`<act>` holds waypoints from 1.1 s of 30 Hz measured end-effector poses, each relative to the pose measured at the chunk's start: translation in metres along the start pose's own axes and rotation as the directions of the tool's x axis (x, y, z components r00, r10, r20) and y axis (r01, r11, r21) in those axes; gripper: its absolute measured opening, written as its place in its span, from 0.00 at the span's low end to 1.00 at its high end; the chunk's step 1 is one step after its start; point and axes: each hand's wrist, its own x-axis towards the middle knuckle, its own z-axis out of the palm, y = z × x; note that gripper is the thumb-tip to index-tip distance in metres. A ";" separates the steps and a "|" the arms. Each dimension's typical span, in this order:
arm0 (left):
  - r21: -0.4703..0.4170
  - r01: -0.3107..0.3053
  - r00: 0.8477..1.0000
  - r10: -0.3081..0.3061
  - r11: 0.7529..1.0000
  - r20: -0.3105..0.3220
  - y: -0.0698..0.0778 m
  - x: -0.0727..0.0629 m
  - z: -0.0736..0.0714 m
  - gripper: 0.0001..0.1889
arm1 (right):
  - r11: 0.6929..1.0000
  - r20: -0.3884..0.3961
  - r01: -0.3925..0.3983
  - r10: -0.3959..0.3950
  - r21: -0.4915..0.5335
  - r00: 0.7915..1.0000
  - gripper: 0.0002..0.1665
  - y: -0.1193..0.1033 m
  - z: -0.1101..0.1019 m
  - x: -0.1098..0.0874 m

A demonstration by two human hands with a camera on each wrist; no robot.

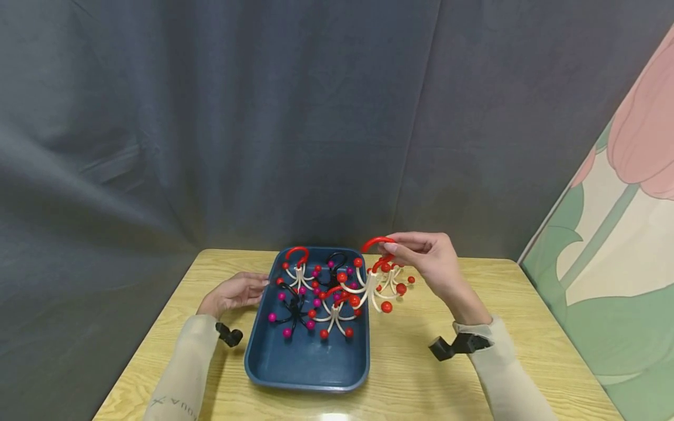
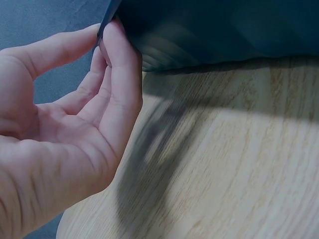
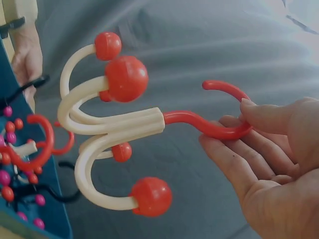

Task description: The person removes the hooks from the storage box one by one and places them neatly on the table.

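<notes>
My right hand (image 1: 432, 263) pinches the red hook of a cream multi-arm hanging hook (image 1: 372, 286) above the right side of a blue tray (image 1: 305, 368). In the right wrist view this hanging hook (image 3: 134, 122) shows cream curved arms tipped with red balls; my thumb and fingers hold its red crook. My left hand (image 1: 239, 294) is at the tray's left rim. In the left wrist view the thumb and fingers of my left hand (image 2: 75, 114) pinch that rim (image 2: 107, 20). Inside lie cream hanging hooks (image 1: 335, 316) with red balls and black ones (image 1: 295, 310) with magenta balls.
Another cream hanging hook (image 1: 392, 279) with red balls is just right of the tray, partly behind the held one. Everything stands on a light wooden table (image 1: 447, 374). A grey curtain (image 1: 316, 117) hangs behind it, and a flower-patterned cloth (image 1: 626, 280) is at the right.
</notes>
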 end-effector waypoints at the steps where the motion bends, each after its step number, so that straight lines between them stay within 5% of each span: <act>1: -0.001 0.000 1.000 0.000 1.000 0.000 0.000 0.000 0.000 0.29 | 1.000 -0.014 -0.001 0.001 -0.003 1.000 0.20 0.001 -0.004 -0.001; 19: -0.005 0.011 1.000 -0.011 1.000 -0.001 0.001 -0.001 0.008 0.29 | 0.999 -0.160 -0.033 0.027 -0.033 0.987 0.22 0.032 -0.068 -0.013; 33: 0.014 0.005 1.000 -0.005 1.000 0.002 0.001 -0.002 0.008 0.28 | 0.988 -0.246 -0.143 0.125 -0.056 0.961 0.27 0.065 -0.099 -0.017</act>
